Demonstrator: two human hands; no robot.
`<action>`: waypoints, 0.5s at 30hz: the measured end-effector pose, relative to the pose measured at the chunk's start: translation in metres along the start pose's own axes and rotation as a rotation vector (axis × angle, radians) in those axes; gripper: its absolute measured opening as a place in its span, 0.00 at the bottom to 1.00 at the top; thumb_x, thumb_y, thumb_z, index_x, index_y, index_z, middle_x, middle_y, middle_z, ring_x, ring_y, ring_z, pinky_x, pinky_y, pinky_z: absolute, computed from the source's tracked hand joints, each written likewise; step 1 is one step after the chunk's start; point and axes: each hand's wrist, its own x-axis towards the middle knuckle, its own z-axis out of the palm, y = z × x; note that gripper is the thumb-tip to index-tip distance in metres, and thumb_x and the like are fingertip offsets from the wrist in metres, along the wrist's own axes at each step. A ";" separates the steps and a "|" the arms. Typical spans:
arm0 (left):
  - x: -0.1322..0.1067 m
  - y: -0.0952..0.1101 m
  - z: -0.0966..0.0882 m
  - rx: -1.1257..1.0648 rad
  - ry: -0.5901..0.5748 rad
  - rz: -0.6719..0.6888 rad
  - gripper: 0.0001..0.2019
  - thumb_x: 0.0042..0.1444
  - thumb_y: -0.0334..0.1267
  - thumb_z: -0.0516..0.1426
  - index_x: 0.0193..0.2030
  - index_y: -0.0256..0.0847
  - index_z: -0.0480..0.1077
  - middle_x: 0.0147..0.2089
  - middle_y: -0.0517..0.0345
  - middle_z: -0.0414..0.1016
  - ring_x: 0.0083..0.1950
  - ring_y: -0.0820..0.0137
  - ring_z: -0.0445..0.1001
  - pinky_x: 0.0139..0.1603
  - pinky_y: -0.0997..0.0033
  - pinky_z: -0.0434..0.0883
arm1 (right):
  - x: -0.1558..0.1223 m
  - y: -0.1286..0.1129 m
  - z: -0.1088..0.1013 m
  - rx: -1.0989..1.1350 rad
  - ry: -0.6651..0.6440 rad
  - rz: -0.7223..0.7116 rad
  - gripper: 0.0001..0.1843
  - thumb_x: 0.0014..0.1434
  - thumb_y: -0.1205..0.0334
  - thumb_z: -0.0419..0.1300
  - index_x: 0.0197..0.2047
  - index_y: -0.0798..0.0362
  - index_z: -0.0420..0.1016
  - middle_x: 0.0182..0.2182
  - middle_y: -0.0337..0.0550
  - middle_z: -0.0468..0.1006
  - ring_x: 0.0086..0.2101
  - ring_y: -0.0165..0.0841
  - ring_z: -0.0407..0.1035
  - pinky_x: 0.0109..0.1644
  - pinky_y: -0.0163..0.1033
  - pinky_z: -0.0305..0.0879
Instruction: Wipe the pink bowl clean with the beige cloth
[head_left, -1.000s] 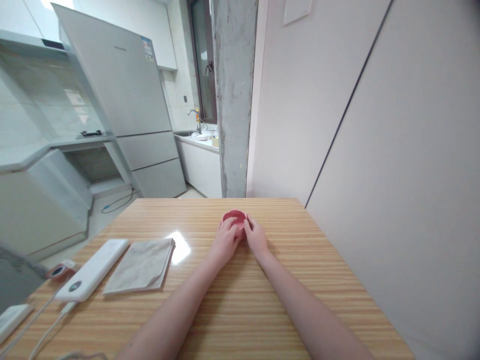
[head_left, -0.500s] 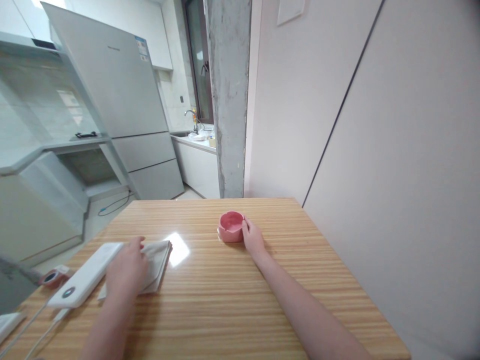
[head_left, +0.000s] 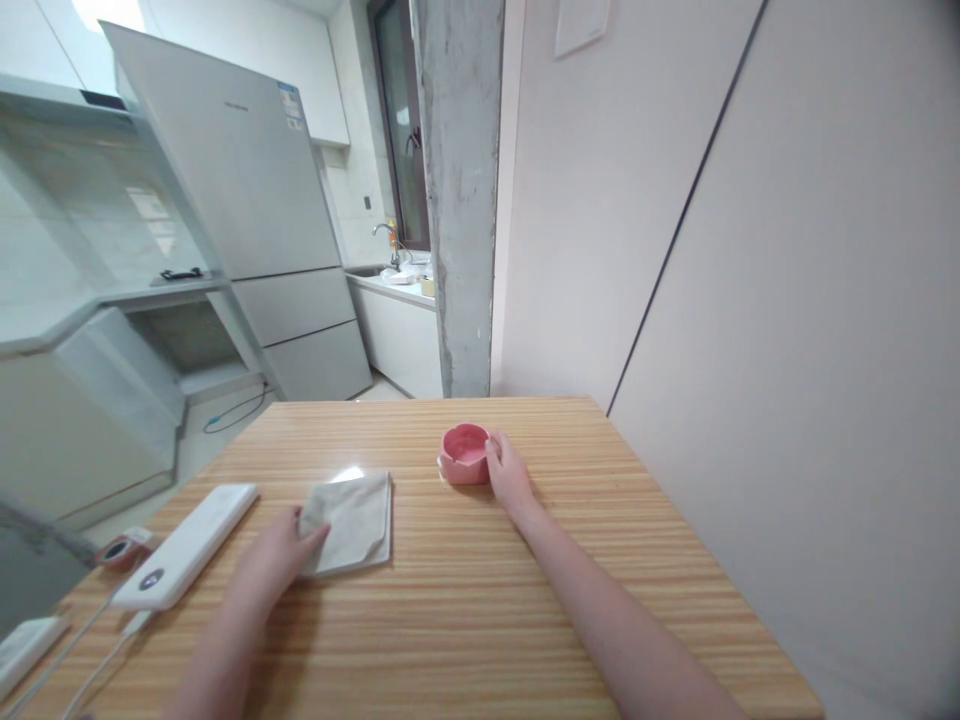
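On the wooden table (head_left: 465, 620) stands a small round pink ashtray (head_left: 463, 468) with notches in its rim. My right hand (head_left: 511, 474) grips it by its right side, thumb at the rim. To the left lies a thin, grey, square folded cloth (head_left: 351, 520), flat with a pale edge showing along its right and bottom. My left hand (head_left: 281, 550) is closed on its left edge, thumb on top. The fingers beneath are partly hidden.
A white power bank (head_left: 191, 545) with a plugged-in cable (head_left: 97, 660) lies left of my left hand. Behind it sits a reddish roll-like object (head_left: 124, 550). Another white block (head_left: 30, 645) is at the lower left. A wall (head_left: 787, 350) borders the table's right side.
My left hand and the grey cloth have moved right, away from the power bank, and the cloth has turned straighter. My right hand stays on the ashtray.
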 end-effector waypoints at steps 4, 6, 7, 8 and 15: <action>-0.020 0.062 -0.009 -0.178 -0.148 0.281 0.15 0.49 0.44 0.52 0.39 0.38 0.69 0.38 0.50 0.76 0.41 0.59 0.72 0.39 0.66 0.66 | -0.008 -0.025 -0.010 0.095 -0.072 -0.125 0.36 0.58 0.45 0.54 0.63 0.58 0.58 0.62 0.57 0.59 0.63 0.42 0.51 0.67 0.50 0.45; -0.031 0.095 -0.021 -0.295 -0.240 0.520 0.11 0.49 0.43 0.52 0.36 0.40 0.69 0.36 0.56 0.75 0.41 0.63 0.71 0.40 0.69 0.65 | -0.015 -0.045 -0.019 0.246 -0.331 -0.157 0.40 0.54 0.44 0.59 0.64 0.54 0.55 0.62 0.54 0.61 0.61 0.41 0.55 0.64 0.48 0.51; -0.034 0.110 -0.027 -0.337 -0.290 0.599 0.10 0.50 0.42 0.53 0.35 0.40 0.70 0.36 0.57 0.74 0.41 0.64 0.70 0.40 0.70 0.65 | -0.019 -0.054 -0.023 0.329 -0.481 -0.128 0.42 0.53 0.44 0.61 0.65 0.52 0.54 0.60 0.52 0.63 0.59 0.40 0.59 0.62 0.47 0.55; -0.033 0.124 -0.033 -0.377 -0.333 0.638 0.10 0.50 0.42 0.53 0.34 0.40 0.70 0.35 0.58 0.74 0.40 0.65 0.70 0.40 0.70 0.65 | -0.022 -0.061 -0.026 0.399 -0.615 -0.081 0.42 0.50 0.45 0.64 0.64 0.50 0.55 0.58 0.50 0.67 0.57 0.40 0.62 0.60 0.47 0.59; 0.022 0.178 -0.002 -0.932 -0.166 0.425 0.19 0.50 0.50 0.56 0.42 0.37 0.70 0.41 0.52 0.75 0.42 0.65 0.72 0.42 0.68 0.68 | -0.010 -0.061 -0.031 0.576 -0.364 0.310 0.21 0.52 0.52 0.59 0.45 0.56 0.74 0.44 0.50 0.79 0.45 0.42 0.73 0.48 0.42 0.69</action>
